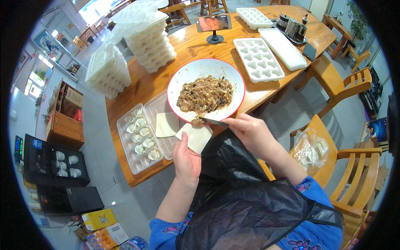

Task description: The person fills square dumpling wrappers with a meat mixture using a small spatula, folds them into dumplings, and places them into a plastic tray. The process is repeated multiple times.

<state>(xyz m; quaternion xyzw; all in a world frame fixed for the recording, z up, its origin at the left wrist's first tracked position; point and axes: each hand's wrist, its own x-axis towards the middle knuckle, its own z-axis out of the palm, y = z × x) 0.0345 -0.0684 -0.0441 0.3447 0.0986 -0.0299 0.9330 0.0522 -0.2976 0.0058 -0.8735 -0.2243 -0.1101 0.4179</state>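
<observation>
My left hand [187,161] holds a square dough wrapper [197,137] flat, thumb on its near edge, just below the bowl's rim. In my right hand [250,131] is a dark, flat spreading tool [215,122], its tip bearing a lump of filling [197,121] above the wrapper's far edge. The white bowl [191,70] with a red rim contains brown minced filling [206,93]. More square wrappers [167,124] lie left of it on a clear plastic lid [156,103]. Folded wontons [145,131] sit in the cups of a plastic tray [134,167] at the table's left end.
Stacked trays [107,72] and a taller stack [150,40] stand at the back left. A phone on a stand [214,28] is behind the bowl. White moulded trays [258,59], lids [282,50] and a condiment tray [293,32] lie right. A chair [322,143] holds a plastic bag [311,150].
</observation>
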